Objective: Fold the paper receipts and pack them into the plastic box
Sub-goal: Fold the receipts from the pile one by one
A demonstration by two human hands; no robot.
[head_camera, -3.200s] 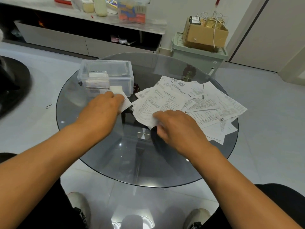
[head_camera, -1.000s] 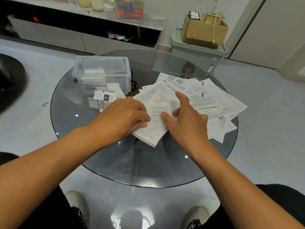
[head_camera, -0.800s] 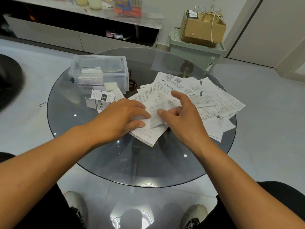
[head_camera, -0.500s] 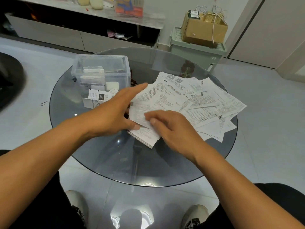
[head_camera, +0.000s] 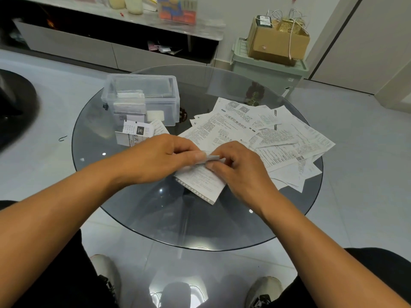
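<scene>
Both hands closed on one paper receipt (head_camera: pixel 201 182) at the middle of the round glass worktop (head_camera: pixel 138 210): left hand (head_camera: pixel 164 158) pinching the folded upper edge between thumb and fingers, right hand (head_camera: pixel 240 166) gripping the same fold from the right, thumb pressed on the sheet. Lower part of the receipt lying flat on the glass, its perforated edge toward the near side. Just beyond and to the right, a loose spread of unfolded receipts (head_camera: pixel 266 130), overlapping one another and reaching the right rim of the worktop. To the far left, a clear plastic box (head_camera: pixel 142 94), lid off, with folded receipts (head_camera: pixel 130 106) stacked upright at its left end. Touching the near wall of the box, a small printed slip (head_camera: pixel 136 130) lying across another paper, partly hidden by the left hand. Under the glass, grey floor tiles and two light shoes (head_camera: pixel 106 276). Farther back, a low TV cabinet (head_camera: pixel 111 50) with clutter on top, and right of it a pale green storage bin (head_camera: pixel 266 70) bearing a cardboard box (head_camera: pixel 278 41).
</scene>
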